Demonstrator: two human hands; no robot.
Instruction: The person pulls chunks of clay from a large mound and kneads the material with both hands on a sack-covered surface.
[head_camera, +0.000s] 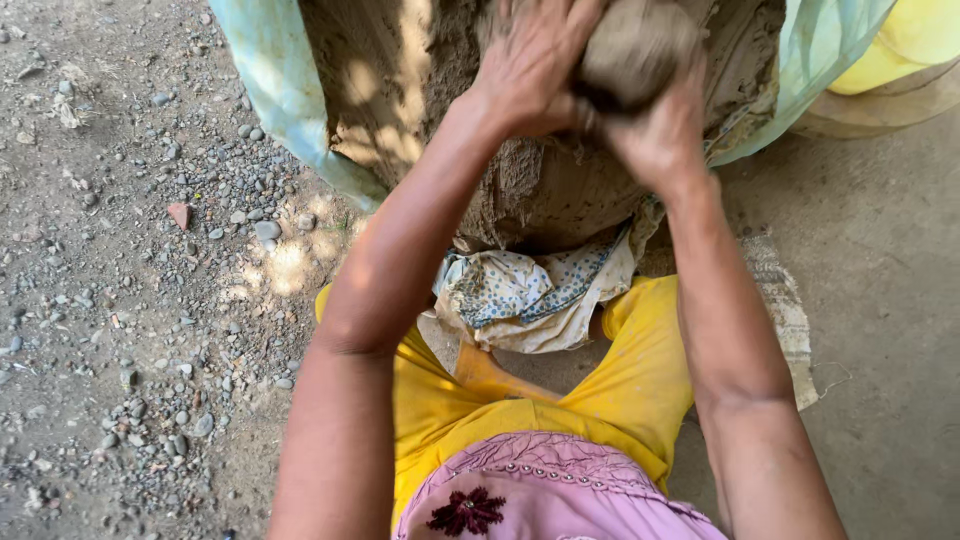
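We see, from above, the left hand (530, 65) and right hand (662, 135) clamped together around a grey-brown lump of clay (635, 50), lifted over a large clay mound (540, 190) on pale plastic sheeting (275, 80). The lump looks roughly rounded, not yet shaped; most of the mound remains.

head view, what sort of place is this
Probably an outdoor yard used for clay work: bare dirt ground strewn with small grey pebbles, a big brown clay mound on pale blue plastic sheeting, and both hands gripping a grey clay lump.
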